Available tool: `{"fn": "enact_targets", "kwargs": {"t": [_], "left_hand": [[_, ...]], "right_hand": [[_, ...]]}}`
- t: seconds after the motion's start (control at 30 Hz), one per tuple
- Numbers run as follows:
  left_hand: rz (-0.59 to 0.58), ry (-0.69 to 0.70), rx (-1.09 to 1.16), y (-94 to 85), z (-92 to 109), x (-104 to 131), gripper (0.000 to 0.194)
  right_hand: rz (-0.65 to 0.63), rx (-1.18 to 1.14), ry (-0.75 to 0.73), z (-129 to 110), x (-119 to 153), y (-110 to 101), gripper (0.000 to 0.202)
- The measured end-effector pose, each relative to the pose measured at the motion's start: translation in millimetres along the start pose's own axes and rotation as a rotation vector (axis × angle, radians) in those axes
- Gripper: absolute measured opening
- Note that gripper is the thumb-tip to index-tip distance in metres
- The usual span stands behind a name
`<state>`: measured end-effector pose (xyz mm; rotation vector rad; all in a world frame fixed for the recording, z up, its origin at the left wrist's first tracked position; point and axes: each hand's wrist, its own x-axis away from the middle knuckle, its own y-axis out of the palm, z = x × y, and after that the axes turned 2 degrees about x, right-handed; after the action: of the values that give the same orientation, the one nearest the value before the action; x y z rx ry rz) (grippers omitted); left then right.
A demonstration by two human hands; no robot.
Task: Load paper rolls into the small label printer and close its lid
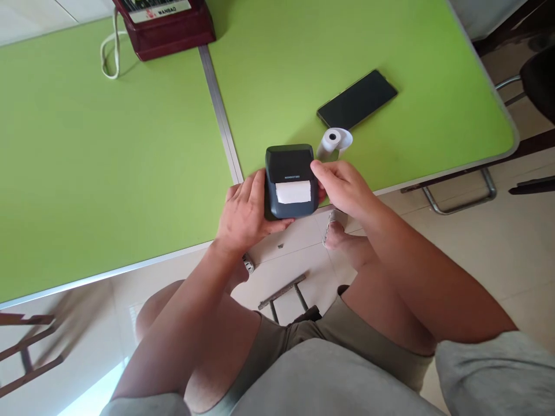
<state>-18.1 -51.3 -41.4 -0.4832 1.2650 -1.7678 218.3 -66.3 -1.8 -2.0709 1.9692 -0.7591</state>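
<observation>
A small dark printer [289, 164] with a strip of white paper [293, 192] on its front is between my hands at the table's near edge. My left hand [246, 212] grips its left side, the thumb along its bottom edge. On the other side, my right hand [344, 184] holds the printer's right edge, thumb on top and fingers partly hidden beside it. Just beyond my right hand stands a white paper roll [328, 143] with a loose curled end. A black phone [358, 99] lies flat behind the roll.
The green table [108, 167] has a metal seam [221, 115] running across it. A dark red box [169, 29] with a white cord [116, 52] sits at the back left. A dark chair [540, 81] stands at the right, and a wooden frame [26, 352] at the lower left.
</observation>
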Motion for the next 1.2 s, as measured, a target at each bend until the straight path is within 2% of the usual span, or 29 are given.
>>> {"fn": "enact_targets", "kwargs": {"t": [0.17,0.4,0.6,0.73,0.9,1.1,1.2], "left_hand": [[-0.009,0.0,0.06,-5.9,-1,1,0.098],[-0.013,-0.008,0.048,-4.5,1,2,0.104],[-0.031,-0.023,0.016,-4.7,1,3,0.116],[-0.041,-0.014,-0.002,-4.5,-1,3,0.111],[-0.014,-0.032,-0.008,-4.2,-3,1,0.117],[-0.047,-0.025,-0.015,-4.6,4,3,0.117],[-0.027,-0.05,-0.048,-2.5,8,7,0.114]], "right_hand": [[-0.034,0.034,-0.008,-2,-1,1,0.059],[-0.026,0.128,0.012,-9,3,-4,0.055],[-0.121,-0.106,0.035,-1,1,-5,0.058],[-0.136,-0.152,0.042,2,0,-5,0.062],[-0.16,-0.103,0.041,-1,2,-7,0.053],[-0.097,0.02,-0.027,4,3,-4,0.055],[-0.124,0.01,-0.049,6,2,-5,0.057]]}}
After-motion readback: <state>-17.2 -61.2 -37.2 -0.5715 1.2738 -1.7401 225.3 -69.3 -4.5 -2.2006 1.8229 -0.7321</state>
